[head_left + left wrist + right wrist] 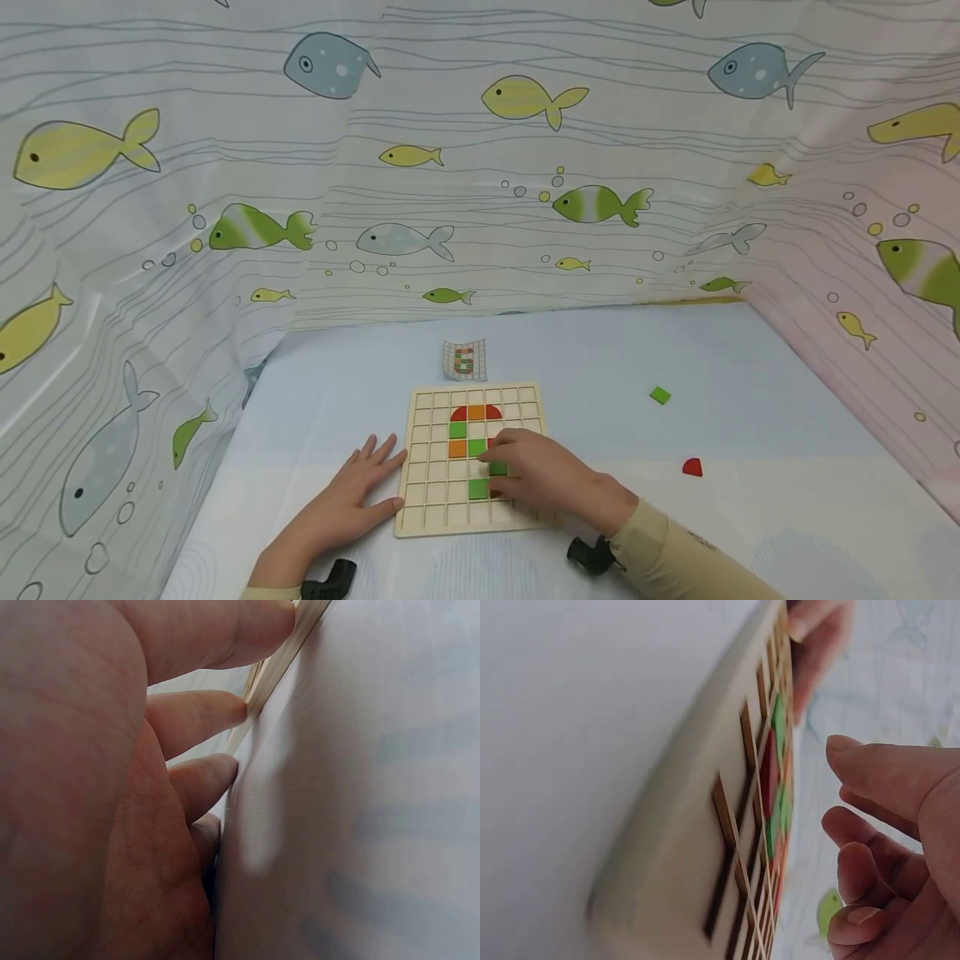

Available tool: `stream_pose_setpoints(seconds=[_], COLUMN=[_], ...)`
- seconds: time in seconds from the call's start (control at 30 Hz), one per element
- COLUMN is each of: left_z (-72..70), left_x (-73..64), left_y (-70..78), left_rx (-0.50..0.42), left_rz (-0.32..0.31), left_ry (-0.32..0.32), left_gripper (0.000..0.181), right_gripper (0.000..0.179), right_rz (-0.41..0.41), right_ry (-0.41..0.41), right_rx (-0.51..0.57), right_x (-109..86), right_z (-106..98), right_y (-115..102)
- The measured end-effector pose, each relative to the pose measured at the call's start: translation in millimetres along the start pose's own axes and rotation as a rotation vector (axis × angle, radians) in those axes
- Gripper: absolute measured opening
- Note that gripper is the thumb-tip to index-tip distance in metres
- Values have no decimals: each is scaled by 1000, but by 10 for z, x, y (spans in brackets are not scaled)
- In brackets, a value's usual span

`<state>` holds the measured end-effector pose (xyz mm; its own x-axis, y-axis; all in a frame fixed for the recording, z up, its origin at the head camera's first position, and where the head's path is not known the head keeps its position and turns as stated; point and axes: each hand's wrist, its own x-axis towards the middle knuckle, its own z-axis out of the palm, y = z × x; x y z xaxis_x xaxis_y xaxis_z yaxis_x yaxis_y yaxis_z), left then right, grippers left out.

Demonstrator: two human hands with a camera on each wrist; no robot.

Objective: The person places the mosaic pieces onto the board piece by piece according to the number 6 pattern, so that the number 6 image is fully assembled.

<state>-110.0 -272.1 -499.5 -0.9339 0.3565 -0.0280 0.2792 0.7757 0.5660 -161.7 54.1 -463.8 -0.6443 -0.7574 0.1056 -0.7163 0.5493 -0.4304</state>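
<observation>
A pale wooden grid board point(437, 518) lies on the table, with red, orange and green tiles set in some of its squares. My left hand point(352, 492) rests at the board's left edge, thumb and fingertips touching the rim. Over the right half of the board is my right hand point(543, 471), covering part of the pattern. In the right wrist view, the right hand's fingers point(877, 761) are loosely bent, apart from the tiles, with nothing between them. An orange tile point(457, 449) and a green tile point(477, 489) show beside that hand.
A small patterned card point(448, 360) lies behind the board. Off to the right are a loose green square tile point(660, 395) and a loose red rounded tile point(692, 467). Fish-printed cloth point(405, 275) encloses the back and sides. Black devices point(591, 556) sit at both wrists.
</observation>
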Motion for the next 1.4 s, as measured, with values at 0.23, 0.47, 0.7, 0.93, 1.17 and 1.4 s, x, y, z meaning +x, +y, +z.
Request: stream_pose_setpoints(seconds=[0.23, 0.47, 0.7, 0.93, 1.17, 1.4], left_z=[9, 31, 33, 5, -23, -10], left_x=[6, 11, 20, 9, 13, 4], left_y=[32, 48, 46, 48, 58, 68], left_rx=[-2, -7, 1, 12, 9, -5], left_rz=[-20, -39, -24, -19, -10, -48], left_ry=[-6, -17, -6, -4, 3, -32], left_gripper=[69, 69, 69, 69, 69, 70], right_gripper=[33, 36, 39, 37, 39, 41], right_rz=[121, 265, 395, 396, 516, 586], right_ry=[46, 118, 205, 305, 338, 335], right_rx=[95, 64, 45, 31, 14, 14], right_x=[-210, -491, -782, -1003, -1229, -1421], right_z=[-137, -242, -295, -375, -455, -509], right_y=[203, 437, 662, 813, 911, 979])
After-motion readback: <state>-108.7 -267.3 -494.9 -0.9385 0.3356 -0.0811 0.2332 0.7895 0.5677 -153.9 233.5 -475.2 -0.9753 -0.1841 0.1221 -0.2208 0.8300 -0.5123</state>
